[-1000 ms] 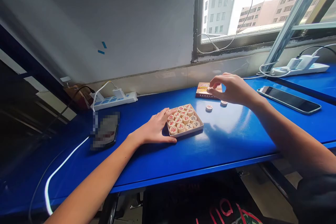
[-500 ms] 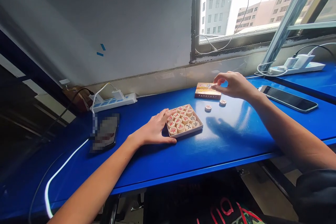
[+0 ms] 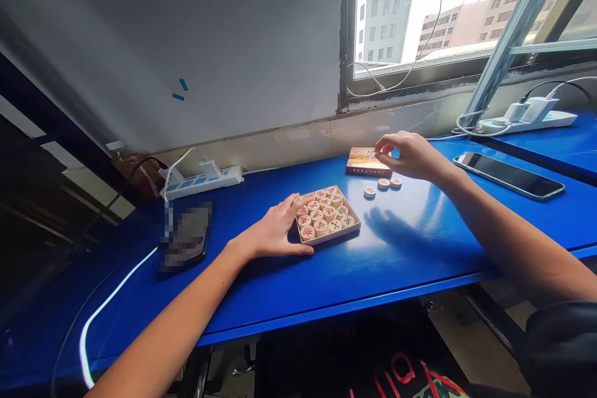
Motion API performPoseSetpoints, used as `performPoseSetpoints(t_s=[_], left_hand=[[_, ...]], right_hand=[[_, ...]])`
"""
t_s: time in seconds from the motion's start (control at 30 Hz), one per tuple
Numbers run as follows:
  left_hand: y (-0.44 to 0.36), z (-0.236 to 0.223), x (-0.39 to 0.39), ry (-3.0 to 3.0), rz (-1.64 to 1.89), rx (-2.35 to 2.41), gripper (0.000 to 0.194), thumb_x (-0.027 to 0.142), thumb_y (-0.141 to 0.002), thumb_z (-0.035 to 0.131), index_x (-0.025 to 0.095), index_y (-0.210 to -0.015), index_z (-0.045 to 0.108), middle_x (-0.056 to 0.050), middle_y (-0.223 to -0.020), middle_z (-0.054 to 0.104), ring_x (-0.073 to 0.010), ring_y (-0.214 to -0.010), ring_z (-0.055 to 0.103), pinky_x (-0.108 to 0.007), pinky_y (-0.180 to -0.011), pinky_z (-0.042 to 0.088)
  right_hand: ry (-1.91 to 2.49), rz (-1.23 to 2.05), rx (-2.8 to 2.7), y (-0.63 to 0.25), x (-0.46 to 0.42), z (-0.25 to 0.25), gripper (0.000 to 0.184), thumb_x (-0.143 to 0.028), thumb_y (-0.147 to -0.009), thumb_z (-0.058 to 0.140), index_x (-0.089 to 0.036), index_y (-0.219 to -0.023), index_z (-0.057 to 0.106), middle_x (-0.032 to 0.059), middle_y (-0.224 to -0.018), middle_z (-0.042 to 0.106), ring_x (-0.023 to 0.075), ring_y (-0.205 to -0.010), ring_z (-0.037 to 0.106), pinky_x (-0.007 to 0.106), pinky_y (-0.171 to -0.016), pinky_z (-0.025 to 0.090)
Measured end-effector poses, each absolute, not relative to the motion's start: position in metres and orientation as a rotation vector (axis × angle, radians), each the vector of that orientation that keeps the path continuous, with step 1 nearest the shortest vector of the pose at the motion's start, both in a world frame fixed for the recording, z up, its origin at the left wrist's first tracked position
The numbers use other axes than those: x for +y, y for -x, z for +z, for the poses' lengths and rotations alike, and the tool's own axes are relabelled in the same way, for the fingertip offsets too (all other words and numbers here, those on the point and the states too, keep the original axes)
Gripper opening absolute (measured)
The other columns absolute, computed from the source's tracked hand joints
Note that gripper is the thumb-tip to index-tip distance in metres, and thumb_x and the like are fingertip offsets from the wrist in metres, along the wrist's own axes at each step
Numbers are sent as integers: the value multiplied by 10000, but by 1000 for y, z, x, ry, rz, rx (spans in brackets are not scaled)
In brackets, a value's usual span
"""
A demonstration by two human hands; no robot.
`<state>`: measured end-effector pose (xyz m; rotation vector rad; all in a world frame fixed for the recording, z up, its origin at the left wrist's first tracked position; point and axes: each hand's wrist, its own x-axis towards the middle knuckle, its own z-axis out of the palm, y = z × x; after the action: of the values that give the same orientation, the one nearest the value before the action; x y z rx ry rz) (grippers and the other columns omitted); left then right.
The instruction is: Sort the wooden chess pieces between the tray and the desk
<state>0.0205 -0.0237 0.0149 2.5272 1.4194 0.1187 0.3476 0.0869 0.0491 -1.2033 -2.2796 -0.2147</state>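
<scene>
While the near edge of the glossy blue table (image 3: 298,295) runs along the front, the left hand (image 3: 273,231) loosely braces a shallow, pale, open-topped tray (image 3: 334,239). Its fingers are half open, the thumb at the near left corner and the other fingers over the far left part. Packed in the tray, in rows, are thick round pale wooden discs (image 3: 321,227), most with red characters, a few with dark ones. Light, even pressure here should stop the tray skidding; squeezing hard could bow its thin wall.

Beyond the tray's far right corner, three loose pale wooden discs (image 3: 384,184) lie flat, close to one another. Farther back, the right hand (image 3: 410,154) hovers around the right end of a flat orange-and-red printed carton (image 3: 364,169). Thumb and forefinger curve towards each other, nearly closed; whether a disc is between them, I cannot tell. Such a disc is best taken by its rim with the fingertips and lowered level, since one let go on edge may roll. The knuckles need room above the carton so as not to nudge it.

Right of that hand, towards the back edge, lies a dark-screened phone with a pale rim (image 3: 510,175).
</scene>
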Motion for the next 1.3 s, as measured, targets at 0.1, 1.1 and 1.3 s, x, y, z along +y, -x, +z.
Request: performPoseSetpoints(t_s=[0.1,1.1,1.3], left_hand=[[-21,16,-24,-2521,111,1423,1043,716,-686,617,288,-1476,88,-146,-1528,128,-348,-1414,88,-549,-1117,184],[-21,15,-22,-2532,71,1443,1034,742,-686,594,303,-1472,87,-142,-1531,106,-332,-1420,70,-559,-1117,181],[-20,14,-22,-2529,84,1436,1039,742,-681,600,294,-1474,98,-150,-1527,109,-360,-1411,88,-560,-1116,181]], right_hand=[[1064,-165,-2384,-325,72,40,166,-263,-823,477,-194,-825,629,48,-795,670,189,-762,589,286,-652,405],[739,-145,-2257,-296,57,29,75,-237,-816,545,-206,-783,605,36,-796,681,194,-804,551,296,-683,417],[968,-200,-2087,-322,90,25,112,-304,-789,574,-206,-742,601,49,-762,681,213,-767,568,317,-649,417]])
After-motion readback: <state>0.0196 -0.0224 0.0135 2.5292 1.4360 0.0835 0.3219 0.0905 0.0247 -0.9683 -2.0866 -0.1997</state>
